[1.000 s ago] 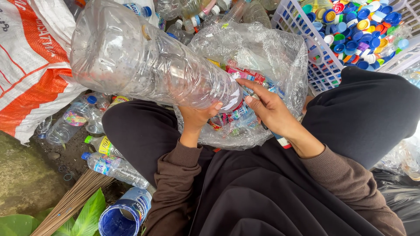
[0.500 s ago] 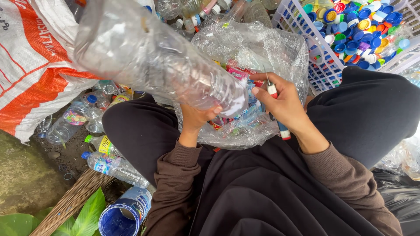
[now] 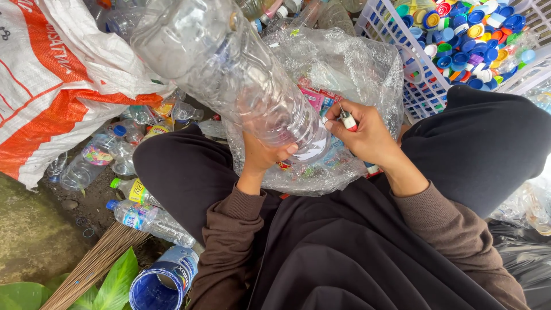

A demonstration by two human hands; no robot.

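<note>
A large clear plastic bottle (image 3: pixel 229 63) slants from the upper left down to my lap, neck end toward me. My left hand (image 3: pixel 264 155) grips it from below near the neck. My right hand (image 3: pixel 364 135) is closed on a small red-and-white cutter (image 3: pixel 348 121), its tip next to the bottle's neck. Beneath both hands lies a clear plastic bag (image 3: pixel 356 69) with torn coloured labels inside.
A white basket (image 3: pixel 425 95) of several coloured bottle caps stands at the upper right. A white and orange woven sack (image 3: pixel 51 86) lies at the left, with small crushed bottles (image 3: pixel 109 155) on the ground beside it. A blue cup (image 3: pixel 160 284) and broom bristles (image 3: pixel 94 264) are lower left.
The big bottle has swung more upright and its neck has slid down toward my lap. My right hand has come in to the neck with the cutter.
</note>
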